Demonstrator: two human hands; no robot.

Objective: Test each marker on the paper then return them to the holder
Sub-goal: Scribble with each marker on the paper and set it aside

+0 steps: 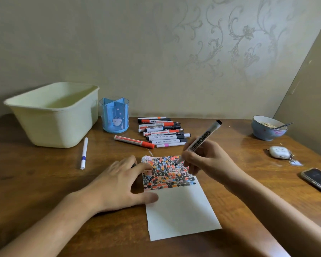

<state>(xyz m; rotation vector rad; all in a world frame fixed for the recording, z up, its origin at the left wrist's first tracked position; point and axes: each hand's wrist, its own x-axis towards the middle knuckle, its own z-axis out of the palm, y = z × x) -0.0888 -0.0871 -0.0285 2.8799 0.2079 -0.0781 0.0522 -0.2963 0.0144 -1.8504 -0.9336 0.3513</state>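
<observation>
A white sheet of paper (180, 210) lies on the wooden table, its upper half filled with red, black and blue marks. My right hand (206, 160) grips a black whiteboard marker (206, 136) uncapped, with its tip touching the coloured patch near the top. My left hand (115, 182) lies flat with spread fingers on the paper's left edge. A small dark bit shows by its fingertips; I cannot tell what it is. Behind the paper lies a pile of several markers (163, 132), with one red marker (135, 141) apart at its front left. The blue holder (115, 115) stands empty further back.
A pale green tub (52, 115) stands at the back left, with a white pen with a blue band (84, 153) lying in front of it. On the right are a blue bowl with a spoon (267, 130), an earbud case with keyring (279, 152) and a phone (317, 179).
</observation>
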